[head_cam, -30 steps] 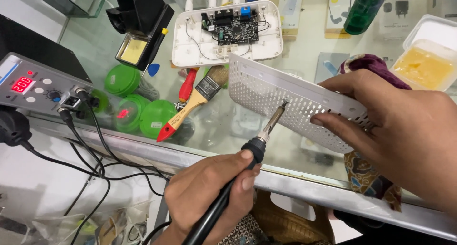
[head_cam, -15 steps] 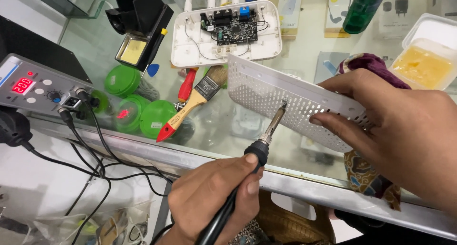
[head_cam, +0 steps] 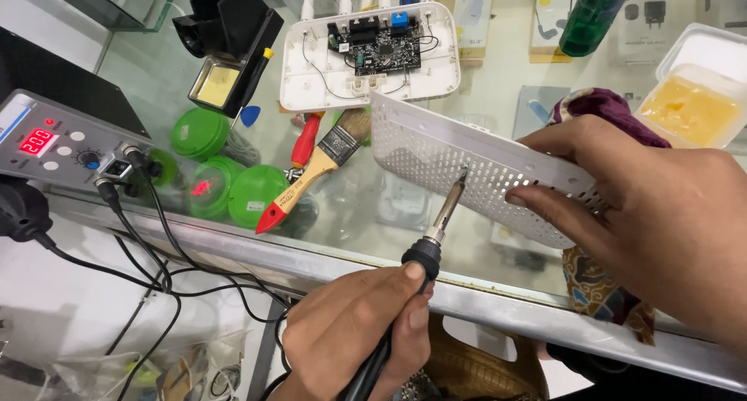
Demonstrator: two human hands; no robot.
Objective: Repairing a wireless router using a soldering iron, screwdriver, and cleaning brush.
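Nearest to me, my left hand [head_cam: 354, 339] is wrapped tight around the black handle of one soldering iron [head_cam: 424, 249], its grip closed on the handle; the metal tip points up and away and meets the underside edge of one white perforated cover [head_cam: 436, 156]; that cover sits above and beyond the left grip, tilted, held in the air over the worktop [head_cam: 498, 300]; my right hand [head_cam: 661, 214] pinches the cover's right end, fingers below and thumb on top, its grip closed on the plastic. Further out on the glass I count one paintbrush [head_cam: 311, 179] with a red-tipped wooden handle, one red-handled tool [head_cam: 306, 140] beside it, and three green round lids [head_cam: 226, 171] clustered to the left; one grey soldering station [head_cam: 58, 144] with a red digital display stands at the left edge, two cables plugged in. Farther still lie one black iron stand [head_cam: 229, 39] with a yellow sponge, one open white router base [head_cam: 369, 54] showing its circuit board, one yellow-filled plastic tub [head_cam: 692, 105] and one green bottle [head_cam: 595, 12].
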